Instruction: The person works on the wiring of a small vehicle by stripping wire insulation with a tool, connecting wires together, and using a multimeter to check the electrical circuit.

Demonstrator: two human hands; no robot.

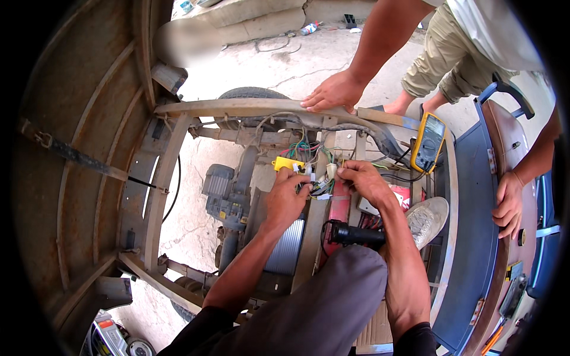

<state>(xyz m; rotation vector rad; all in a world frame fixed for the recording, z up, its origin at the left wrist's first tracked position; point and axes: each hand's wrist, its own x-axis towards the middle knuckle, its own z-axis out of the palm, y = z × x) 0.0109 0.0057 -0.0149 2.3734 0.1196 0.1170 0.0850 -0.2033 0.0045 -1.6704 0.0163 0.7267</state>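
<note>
Both my hands work over a bundle of coloured wires with white plug connectors in the middle of a metal vehicle frame. My left hand is closed, thumb and fingers pinched on wires beside the connectors. A yellow box lies just beyond its fingers. To the right of the connectors, my right hand pinches a thin wire between thumb and forefinger. The fingertips partly cover what each hand grips. Below the left hand sits a silver finned box.
A yellow multimeter rests on the frame's right side. Near my knee lies a black cylinder, next to my shoe. A motor sits left. Another person's hand leans on the far frame rail; a further hand touches the seat.
</note>
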